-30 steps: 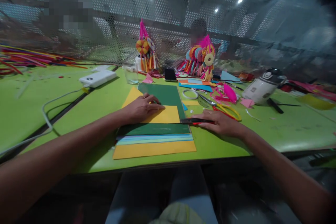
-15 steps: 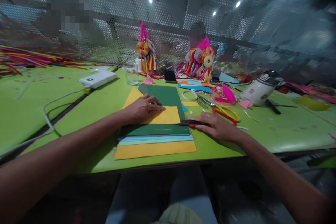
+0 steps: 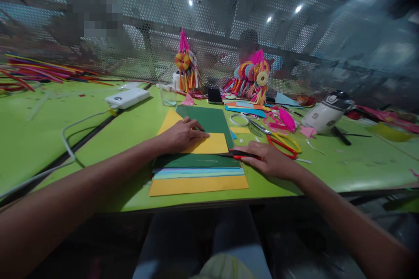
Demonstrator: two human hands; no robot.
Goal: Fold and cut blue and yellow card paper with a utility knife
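Observation:
My left hand [image 3: 183,135] lies palm down with fingers stretched, pressing on a folded-looking yellow paper sheet [image 3: 212,144]. That sheet rests on a dark green board [image 3: 209,117]. My right hand [image 3: 268,159] is closed around a slim black-and-red tool [image 3: 242,154] with a thin dark tip. The tip points left, at the lower right corner of the yellow sheet; whether it touches the paper I cannot tell. Nearer me, light blue strips [image 3: 199,172] and a wide yellow strip [image 3: 199,186] stick out below the green board.
Scissors with red and yellow handles [image 3: 284,144] lie right of the board, by a white ring [image 3: 238,119]. Behind are a phone [image 3: 214,95], a clear cup [image 3: 168,95] and tasselled ornaments [image 3: 262,78]. A white power bank [image 3: 127,98] stands left, a bottle [image 3: 324,115] right.
The whole view has shifted slightly to the right. The tool's tip now reaches a little further left, under the yellow sheet's lower edge; my left hand stays on the sheet.

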